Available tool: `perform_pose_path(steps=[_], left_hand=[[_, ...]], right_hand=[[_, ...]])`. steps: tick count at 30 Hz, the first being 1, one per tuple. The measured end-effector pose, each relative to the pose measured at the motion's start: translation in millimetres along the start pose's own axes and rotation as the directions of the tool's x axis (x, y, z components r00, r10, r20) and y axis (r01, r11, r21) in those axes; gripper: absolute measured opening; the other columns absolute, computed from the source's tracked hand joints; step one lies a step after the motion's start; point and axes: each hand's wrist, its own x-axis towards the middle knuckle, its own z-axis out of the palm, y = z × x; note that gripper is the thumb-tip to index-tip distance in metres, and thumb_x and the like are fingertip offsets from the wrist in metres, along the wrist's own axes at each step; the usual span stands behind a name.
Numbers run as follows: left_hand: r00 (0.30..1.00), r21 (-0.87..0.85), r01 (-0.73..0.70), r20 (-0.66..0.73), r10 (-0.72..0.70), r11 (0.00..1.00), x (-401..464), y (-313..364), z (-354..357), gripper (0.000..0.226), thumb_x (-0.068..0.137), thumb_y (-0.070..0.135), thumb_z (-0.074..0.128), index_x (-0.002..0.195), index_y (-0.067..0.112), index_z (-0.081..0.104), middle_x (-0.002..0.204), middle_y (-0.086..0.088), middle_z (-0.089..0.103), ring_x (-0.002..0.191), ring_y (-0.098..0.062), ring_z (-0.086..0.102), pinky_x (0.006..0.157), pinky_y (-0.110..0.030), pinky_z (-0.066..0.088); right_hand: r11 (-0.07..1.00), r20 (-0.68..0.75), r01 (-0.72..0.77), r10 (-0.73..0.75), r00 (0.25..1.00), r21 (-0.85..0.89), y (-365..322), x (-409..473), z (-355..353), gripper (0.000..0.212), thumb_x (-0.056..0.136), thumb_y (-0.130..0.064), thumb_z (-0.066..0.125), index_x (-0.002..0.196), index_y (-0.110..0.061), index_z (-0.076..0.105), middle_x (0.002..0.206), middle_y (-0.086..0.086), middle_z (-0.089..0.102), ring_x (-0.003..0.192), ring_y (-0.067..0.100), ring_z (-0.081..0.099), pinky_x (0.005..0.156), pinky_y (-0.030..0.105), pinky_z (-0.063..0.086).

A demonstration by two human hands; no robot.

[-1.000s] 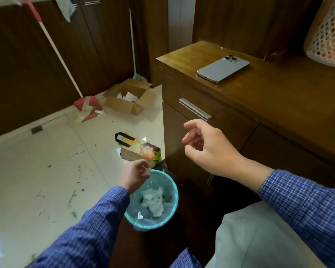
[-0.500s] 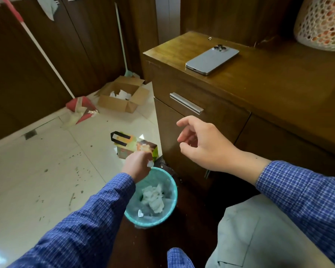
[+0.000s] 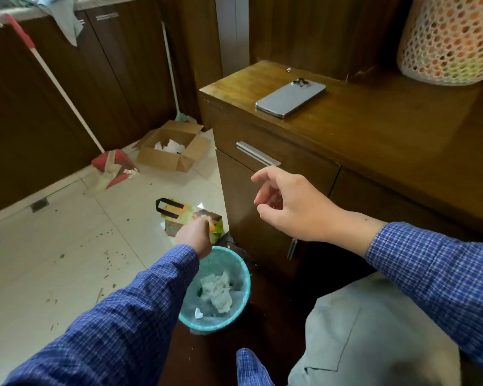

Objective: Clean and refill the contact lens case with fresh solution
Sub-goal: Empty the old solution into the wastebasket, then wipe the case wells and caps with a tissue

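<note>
The contact lens case cannot be made out anywhere in this view. The left hand (image 3: 193, 234) is held knuckles-up at the far rim of the teal wastebasket (image 3: 241, 299), its fingers curled under and hidden, so whether they hold the case, or anything at all, cannot be told. If the case is there, it would be a small, light, rigid plastic item. Its wet surface would probably be slippery, so it is best pinched across the body between thumb and forefinger, not by a cap, and kept over the basket while any old solution drains.

The right hand (image 3: 289, 206) hangs in the air in front of the wooden cabinet (image 3: 374, 126), apart from the drawer handle (image 3: 257, 154). Its fingers are loosely curled around nothing, with the forefinger extended.

The wastebasket, lined with a thin bag, holds crumpled white tissue (image 3: 216, 291). Just beyond the left hand a printed gift bag with black handles (image 3: 176, 214) stands on the tiled floor. Farther off are an open cardboard box (image 3: 173, 151) with paper inside and a red-and-white mop (image 3: 110, 165) leaning on dark cupboards.

A blue-grey smartphone (image 3: 290, 97) lies face down on the cabinet top, well apart from a mesh basket (image 3: 452, 37) at the upper right. No solution bottle is visible.
</note>
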Motion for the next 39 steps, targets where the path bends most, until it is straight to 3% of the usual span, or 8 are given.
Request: perform_pose_path(steps=[6,9,13,15,23,29,35,39], left_hand=[[0.984,-0.392,-0.162,0.006,0.179,0.906,-9.6,55.0,-91.7,0.022,0.078,0.009,0.087,0.092,0.020,0.075,0.091,0.000,0.079,0.077,-0.011,0.073,0.061,-0.023,0.060],[0.935,-0.631,-0.309,-0.065,0.348,0.711,-32.0,106.2,-146.1,0.023,0.076,0.010,0.090,0.093,0.020,0.078,0.083,0.000,0.082,0.080,-0.015,0.078,0.081,-0.040,0.066],[0.760,-0.845,-0.401,-0.093,0.643,0.353,-74.0,196.1,-199.2,0.032,0.077,0.028,0.089,0.105,0.020,0.077,0.102,-0.006,0.081,0.098,-0.022,0.078,0.084,-0.033,0.064],[0.698,-0.868,-0.418,-0.117,0.706,0.268,-90.2,247.8,-207.8,0.033,0.080,0.026,0.087,0.109,0.016,0.075,0.105,-0.009,0.080,0.100,-0.026,0.078,0.086,-0.034,0.064],[0.566,-0.964,-0.227,-0.016,0.824,0.137,-134.9,449.3,-171.9,0.029,0.091,0.004,0.074,0.119,0.011,0.068,0.108,-0.010,0.080,0.099,-0.021,0.078,0.078,-0.023,0.061],[0.427,-0.958,-0.231,0.058,0.903,0.171,-158.2,545.7,-125.3,0.029,0.092,0.002,0.072,0.120,0.009,0.068,0.109,-0.012,0.079,0.106,-0.023,0.076,0.085,-0.029,0.062],[0.375,-0.840,-0.462,0.105,0.921,0.284,-150.4,575.9,-107.0,0.036,0.086,0.005,0.080,0.119,0.016,0.068,0.110,-0.002,0.079,0.106,-0.019,0.076,0.091,-0.035,0.063],[0.295,-0.695,-0.692,-0.022,0.955,0.198,-141.1,571.6,-107.4,0.047,0.081,0.005,0.084,0.121,0.023,0.065,0.107,0.009,0.078,0.100,-0.012,0.076,0.084,-0.026,0.063]], right_hand=[[1.000,-0.087,-0.006,0.004,0.996,-0.025,-10.5,-34.1,-40.1,0.041,0.092,-0.022,0.071,0.129,-0.030,0.055,0.095,-0.014,0.067,0.090,-0.002,0.065,0.073,0.014,0.057],[0.999,-0.183,-0.023,0.019,0.983,-0.024,-14.1,-58.0,-79.9,0.041,0.092,-0.021,0.074,0.128,-0.027,0.056,0.097,-0.013,0.068,0.090,0.001,0.066,0.078,0.019,0.060],[0.999,-0.349,-0.047,0.037,0.937,-0.018,-10.9,-105.0,-145.4,0.048,0.088,-0.025,0.080,0.129,-0.028,0.056,0.100,-0.013,0.068,0.090,0.001,0.068,0.076,0.018,0.060],[0.997,-0.430,-0.071,0.051,0.902,-0.030,-4.7,-132.9,-179.7,0.053,0.084,-0.031,0.083,0.129,-0.029,0.055,0.102,-0.014,0.067,0.089,0.002,0.069,0.075,0.018,0.061],[0.983,-0.685,-0.178,0.165,0.710,0.052,45.4,-257.0,-286.0,0.067,0.069,-0.052,0.085,0.126,-0.032,0.057,0.103,-0.015,0.069,0.089,-0.001,0.072,0.074,0.010,0.056],[0.950,-0.783,-0.296,0.256,0.567,0.096,93.5,-323.9,-320.8,0.050,0.078,-0.038,0.087,0.119,-0.032,0.061,0.095,-0.014,0.072,0.086,0.001,0.072,0.075,0.014,0.058],[0.923,-0.721,-0.355,0.344,0.602,0.144,128.4,-349.7,-336.3,0.053,0.076,-0.029,0.088,0.122,-0.031,0.060,0.091,-0.016,0.075,0.082,0.004,0.074,0.079,0.021,0.062],[0.914,-0.654,-0.391,0.361,0.665,0.107,142.1,-349.5,-340.6,0.057,0.078,-0.019,0.089,0.126,-0.028,0.060,0.090,-0.011,0.075,0.084,0.004,0.073,0.083,0.025,0.062]])
